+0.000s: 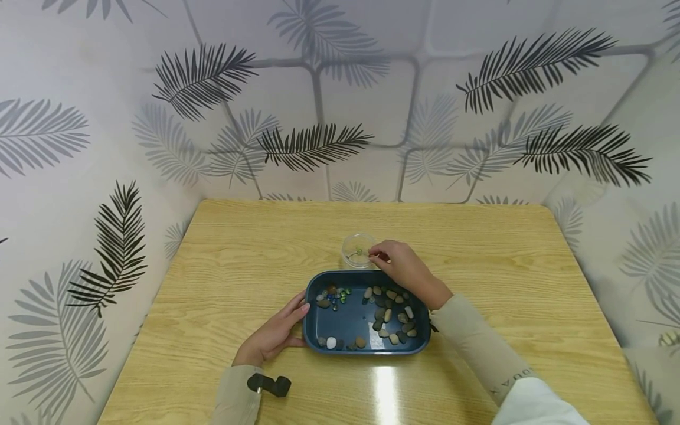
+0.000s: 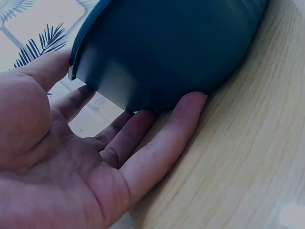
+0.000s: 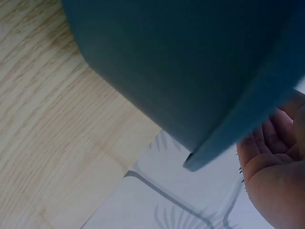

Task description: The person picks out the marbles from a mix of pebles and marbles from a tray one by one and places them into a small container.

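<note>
A dark blue rectangular tub (image 1: 347,321) stands on the table, with pebbles and glass beads inside. My left hand (image 1: 276,332) rests against its left side, one fingertip up at the rim and the other fingers spread along the outer wall, as the left wrist view shows. Beyond the tub sits a small clear round dish (image 1: 347,243) with a few tiny greenish items in it. My right hand (image 1: 406,268) reaches over the tub's far right corner, its bent fingertips at the dish's right edge. I cannot tell whether something small is between them.
Dark and tan pebbles (image 1: 388,315) gather along the tub's right side. Glass beads (image 1: 343,296) lie at its far left, and a white stone (image 1: 332,343) with several others lines the near wall. The wooden table (image 1: 239,248) ends at a leaf-patterned wall (image 1: 361,100).
</note>
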{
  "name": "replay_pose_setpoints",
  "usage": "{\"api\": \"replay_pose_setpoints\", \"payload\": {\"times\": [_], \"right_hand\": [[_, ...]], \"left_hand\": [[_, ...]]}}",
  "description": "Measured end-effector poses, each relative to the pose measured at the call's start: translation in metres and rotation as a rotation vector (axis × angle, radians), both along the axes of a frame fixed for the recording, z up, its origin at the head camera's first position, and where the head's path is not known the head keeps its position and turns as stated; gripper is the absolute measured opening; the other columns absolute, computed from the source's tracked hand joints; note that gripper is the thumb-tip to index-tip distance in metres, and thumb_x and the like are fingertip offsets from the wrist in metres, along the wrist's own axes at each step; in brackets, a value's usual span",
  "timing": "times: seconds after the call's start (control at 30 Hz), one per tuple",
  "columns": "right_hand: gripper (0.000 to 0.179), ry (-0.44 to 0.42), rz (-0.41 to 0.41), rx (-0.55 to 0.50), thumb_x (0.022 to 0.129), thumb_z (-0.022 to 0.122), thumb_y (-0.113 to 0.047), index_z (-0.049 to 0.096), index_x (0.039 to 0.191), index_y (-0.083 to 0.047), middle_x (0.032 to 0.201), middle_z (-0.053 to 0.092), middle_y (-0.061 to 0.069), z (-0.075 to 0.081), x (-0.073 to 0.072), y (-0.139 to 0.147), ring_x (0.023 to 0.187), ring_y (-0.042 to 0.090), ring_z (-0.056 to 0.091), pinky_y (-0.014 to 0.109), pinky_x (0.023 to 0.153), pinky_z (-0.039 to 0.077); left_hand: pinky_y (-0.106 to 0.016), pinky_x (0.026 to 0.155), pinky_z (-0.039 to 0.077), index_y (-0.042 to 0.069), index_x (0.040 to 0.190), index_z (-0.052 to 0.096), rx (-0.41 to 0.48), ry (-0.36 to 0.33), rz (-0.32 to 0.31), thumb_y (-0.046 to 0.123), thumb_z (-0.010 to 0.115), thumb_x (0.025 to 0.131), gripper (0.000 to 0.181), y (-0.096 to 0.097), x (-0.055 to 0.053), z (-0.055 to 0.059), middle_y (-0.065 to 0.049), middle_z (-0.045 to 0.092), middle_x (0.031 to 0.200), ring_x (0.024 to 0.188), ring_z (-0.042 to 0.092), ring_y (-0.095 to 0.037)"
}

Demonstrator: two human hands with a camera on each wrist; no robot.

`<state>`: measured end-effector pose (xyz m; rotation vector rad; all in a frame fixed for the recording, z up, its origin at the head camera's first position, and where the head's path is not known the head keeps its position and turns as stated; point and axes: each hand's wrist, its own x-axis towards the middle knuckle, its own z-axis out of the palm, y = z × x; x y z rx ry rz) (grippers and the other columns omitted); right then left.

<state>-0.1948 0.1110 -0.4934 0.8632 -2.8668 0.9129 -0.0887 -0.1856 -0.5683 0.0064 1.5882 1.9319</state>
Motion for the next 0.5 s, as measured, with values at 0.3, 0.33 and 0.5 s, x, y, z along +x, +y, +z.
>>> {"api": "replay_pose_setpoints", "payload": {"times": [0.3, 0.33, 0.5], "right_hand": [[0.019, 0.009, -0.004, -0.026, 0.087, 0.056, -0.027, 0.066, 0.098, -0.014, 0.089, 0.061, -0.005, -0.0033, 0.0000, -0.0001, 0.076, 0.005, 0.055, 0.022, 0.067, 0.049], [0.019, 0.008, -0.006, -0.029, 0.087, 0.057, -0.026, 0.066, 0.098, -0.014, 0.089, 0.061, -0.005, -0.0036, 0.0001, 0.0000, 0.076, 0.005, 0.055, 0.022, 0.067, 0.049], [0.022, 0.013, -0.018, -0.042, 0.087, 0.057, -0.026, 0.066, 0.099, -0.011, 0.090, 0.061, -0.003, -0.0047, 0.0005, 0.0002, 0.076, 0.006, 0.056, 0.024, 0.067, 0.050]], "left_hand": [[-0.051, 0.075, 0.047, 0.036, 0.140, 0.021, -0.002, 0.002, -0.005, 0.042, 0.045, 0.091, 0.055, 0.0001, 0.0001, -0.0001, -0.003, 0.018, 0.143, 0.114, 0.043, -0.032], [-0.051, 0.075, 0.047, 0.036, 0.139, 0.021, -0.001, 0.001, -0.004, 0.042, 0.045, 0.091, 0.054, 0.0001, 0.0001, -0.0002, -0.003, 0.018, 0.143, 0.114, 0.043, -0.032], [-0.051, 0.075, 0.047, 0.038, 0.139, 0.022, 0.001, -0.008, 0.002, 0.042, 0.045, 0.091, 0.054, 0.0000, 0.0001, -0.0004, -0.002, 0.018, 0.143, 0.114, 0.043, -0.032]]}}
